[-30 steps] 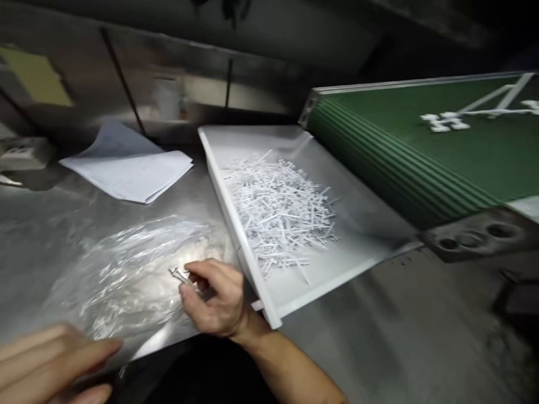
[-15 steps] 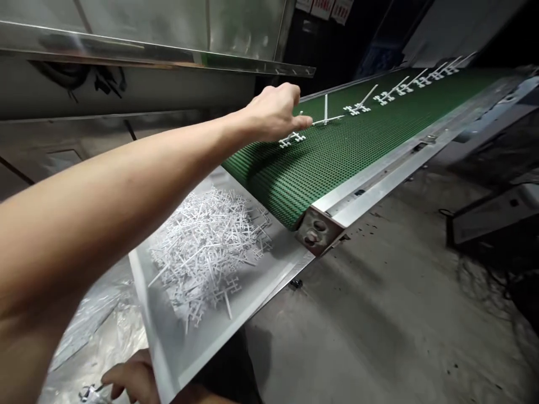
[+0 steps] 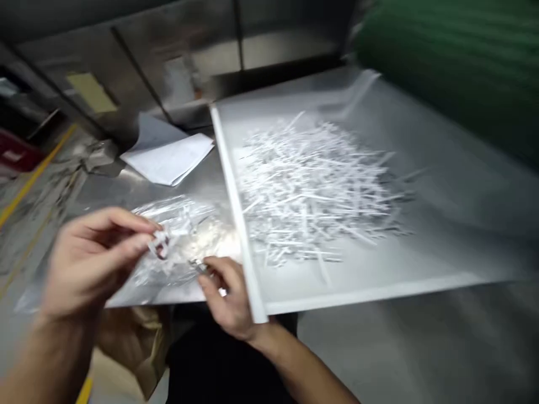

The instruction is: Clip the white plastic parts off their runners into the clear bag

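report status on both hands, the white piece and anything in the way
Left hand pinching white branched piece. Right hand holding small metal tool, blurred. White heap in tray; tray's near corner overlaps right wrist in view.

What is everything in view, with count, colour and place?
Small branched plastic piece: one, white, in the left hand
Small blurred metal implement: one, silvery, in the right hand
Shallow tray: one, white, centre to right
Loose thin plastic pieces: too many to count, white, in the tray
Flat metal table: one, grey, left of the tray
Crumpled clear plastic film: count unclear, colourless, on the table
Paper sheets: count unclear, white, table's far side
Paper note: one, yellow, upper left
Ribbed belt: one, green, upper right
Creased bag: one, brown, below the table
Blurred object: one, red, far left
Floor lines: at least two, yellow, left
Clothing: black, bottom centre
Left hand: one, bare, left of centre
Right hand: one, bare, lower centre
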`<state>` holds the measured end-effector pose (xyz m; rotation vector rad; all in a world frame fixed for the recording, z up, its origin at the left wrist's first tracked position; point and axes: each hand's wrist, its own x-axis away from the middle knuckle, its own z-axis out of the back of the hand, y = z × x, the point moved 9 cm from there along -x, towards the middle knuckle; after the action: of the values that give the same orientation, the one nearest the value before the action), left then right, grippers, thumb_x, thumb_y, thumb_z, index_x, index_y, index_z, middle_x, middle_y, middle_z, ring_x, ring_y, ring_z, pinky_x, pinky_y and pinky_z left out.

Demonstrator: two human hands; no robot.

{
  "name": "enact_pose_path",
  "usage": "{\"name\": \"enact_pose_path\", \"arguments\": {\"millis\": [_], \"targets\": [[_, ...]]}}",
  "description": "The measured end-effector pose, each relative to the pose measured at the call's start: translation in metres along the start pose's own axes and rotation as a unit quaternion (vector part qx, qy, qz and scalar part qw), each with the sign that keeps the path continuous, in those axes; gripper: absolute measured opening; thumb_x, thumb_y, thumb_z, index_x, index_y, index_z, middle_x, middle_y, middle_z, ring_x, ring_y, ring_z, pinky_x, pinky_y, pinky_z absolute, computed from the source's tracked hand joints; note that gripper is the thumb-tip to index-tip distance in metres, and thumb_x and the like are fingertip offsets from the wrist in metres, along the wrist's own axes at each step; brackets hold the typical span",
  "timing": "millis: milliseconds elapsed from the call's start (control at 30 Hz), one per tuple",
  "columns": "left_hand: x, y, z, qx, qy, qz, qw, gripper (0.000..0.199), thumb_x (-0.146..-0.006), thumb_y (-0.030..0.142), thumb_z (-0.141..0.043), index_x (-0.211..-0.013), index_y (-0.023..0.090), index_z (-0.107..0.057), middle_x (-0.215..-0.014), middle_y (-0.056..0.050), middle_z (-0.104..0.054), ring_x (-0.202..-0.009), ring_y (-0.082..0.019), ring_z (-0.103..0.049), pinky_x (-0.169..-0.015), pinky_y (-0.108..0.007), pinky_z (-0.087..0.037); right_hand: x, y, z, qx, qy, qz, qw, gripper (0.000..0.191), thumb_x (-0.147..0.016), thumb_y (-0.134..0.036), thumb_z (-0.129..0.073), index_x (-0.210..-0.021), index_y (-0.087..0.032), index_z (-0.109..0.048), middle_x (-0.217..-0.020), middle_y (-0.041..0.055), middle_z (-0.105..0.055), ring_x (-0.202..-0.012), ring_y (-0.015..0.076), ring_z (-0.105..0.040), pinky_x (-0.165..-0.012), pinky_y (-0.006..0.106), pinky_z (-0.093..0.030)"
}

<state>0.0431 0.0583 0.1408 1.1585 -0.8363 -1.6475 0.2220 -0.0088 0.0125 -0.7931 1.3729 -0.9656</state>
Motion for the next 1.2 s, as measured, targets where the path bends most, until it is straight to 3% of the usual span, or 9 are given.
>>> {"name": "enact_pose_path", "arguments": {"millis": [67, 200, 400, 533, 633, 767, 867, 1033, 1200], "targets": [[0.043, -0.041, 0.015, 0.104, 0.035, 0.089, 0.99, 0.021, -0.082, 0.026, -0.096, -0.085, 0.017, -0.078, -0.081, -0.005, -0.083, -0.064, -0.015, -0.078, -0.058, -0.018, -0.065, -0.002, 0.004, 0.002, -0.031, 0.008, -0.045, 0.998, 0.023, -0.105, -0.033, -0.07, -0.125, -0.022, -0.074, -0.094, 0.0053, -0.079, -0.07, 0.0159, -0.07, -0.069, 0.029, -0.063], [0.075, -0.074, -0.003, 0.163, 0.011, 0.126, 0.979, 0.012, -0.09, 0.022, -0.089, -0.089, 0.019, -0.077, -0.088, -0.003, -0.083, -0.071, -0.014, -0.081, -0.068, -0.02, -0.069, -0.012, 0.015, -0.009, -0.173, 0.038, -0.173, 0.969, 0.015, -0.102, -0.034, -0.075, -0.114, -0.024, -0.075, -0.083, 0.0005, -0.077, -0.059, 0.0112, -0.064, -0.054, 0.022, -0.054], [0.064, -0.055, -0.021, -0.073, -0.044, -0.083, 0.993, 0.015, -0.096, 0.011, -0.08, -0.107, 0.02, -0.078, -0.097, 0.001, -0.085, -0.085, -0.01, -0.082, -0.08, -0.013, -0.066, -0.037, 0.011, -0.026, -0.246, 0.063, -0.181, 0.95, 0.018, -0.099, -0.038, -0.079, -0.106, -0.022, -0.074, -0.076, -0.0022, -0.074, -0.056, 0.0111, -0.065, -0.052, 0.021, -0.055], [0.041, -0.044, -0.011, -0.192, -0.054, -0.237, 0.951, 0.029, -0.097, 0.007, -0.077, -0.123, 0.021, -0.078, -0.11, -0.002, -0.086, -0.096, -0.015, -0.084, -0.087, -0.026, -0.07, -0.048, 0.01, -0.022, -0.198, 0.075, -0.145, 0.966, 0.015, -0.099, -0.034, -0.079, -0.107, -0.022, -0.074, -0.083, -0.0007, -0.08, -0.065, 0.014, -0.074, -0.06, 0.025, -0.063], [0.005, -0.041, 0.01, -0.207, -0.033, -0.316, 0.925, 0.037, -0.093, 0.002, -0.079, -0.12, 0.027, -0.08, -0.109, 0.006, -0.086, -0.095, -0.012, -0.082, -0.083, -0.026, -0.069, -0.051, 0.007, -0.014, -0.122, 0.095, -0.106, 0.982, 0.012, -0.1, -0.03, -0.077, -0.11, -0.023, -0.075, -0.085, -0.0008, -0.082, -0.068, 0.015, -0.077, -0.067, 0.029, -0.066], [-0.054, -0.049, 0.032, -0.158, -0.014, -0.268, 0.95, 0.023, -0.097, 0.004, -0.077, -0.113, 0.019, -0.082, -0.106, 0.008, -0.085, -0.095, -0.004, -0.079, -0.084, -0.015, -0.065, -0.051, -0.007, -0.014, 0.049, 0.063, -0.025, 0.997, 0.015, -0.102, -0.024, -0.075, -0.116, -0.022, -0.075, -0.1, 0.0038, -0.084, -0.085, 0.0191, -0.081, -0.081, 0.035, -0.069], [-0.067, -0.041, 0.028, -0.132, -0.029, -0.244, 0.96, 0.018, -0.099, 0.006, -0.076, -0.112, 0.016, -0.08, -0.109, 0.005, -0.084, -0.102, -0.006, -0.078, -0.095, -0.019, -0.066, -0.051, -0.023, -0.022, 0.159, 0.021, 0.056, 0.985, 0.015, -0.102, -0.019, -0.073, -0.116, -0.019, -0.074, -0.101, 0.0066, -0.084, -0.091, 0.0214, -0.081, -0.085, 0.037, -0.069], [-0.02, -0.02, 0.018, -0.083, -0.025, -0.232, 0.969, 0.023, -0.096, 0.006, -0.079, -0.113, 0.021, -0.079, -0.118, 0.001, -0.084, -0.111, -0.015, -0.08, -0.1, -0.035, -0.069, -0.055, -0.025, -0.012, 0.172, 0.064, 0.059, 0.981, 0.016, -0.103, -0.018, -0.072, -0.119, -0.019, -0.074, -0.104, 0.0059, -0.085, -0.093, 0.0195, -0.082, -0.086, 0.033, -0.069], [0.045, -0.043, -0.002, -0.146, -0.043, -0.182, 0.971, 0.016, -0.098, 0.006, -0.072, -0.108, 0.018, -0.075, -0.107, -0.005, -0.08, -0.105, -0.019, -0.077, -0.091, -0.035, -0.067, -0.053, -0.006, -0.01, 0.147, 0.06, 0.013, 0.987, 0.015, -0.102, -0.02, -0.072, -0.117, -0.02, -0.075, -0.102, 0.0038, -0.085, -0.089, 0.0186, -0.081, -0.083, 0.033, -0.068]]}}
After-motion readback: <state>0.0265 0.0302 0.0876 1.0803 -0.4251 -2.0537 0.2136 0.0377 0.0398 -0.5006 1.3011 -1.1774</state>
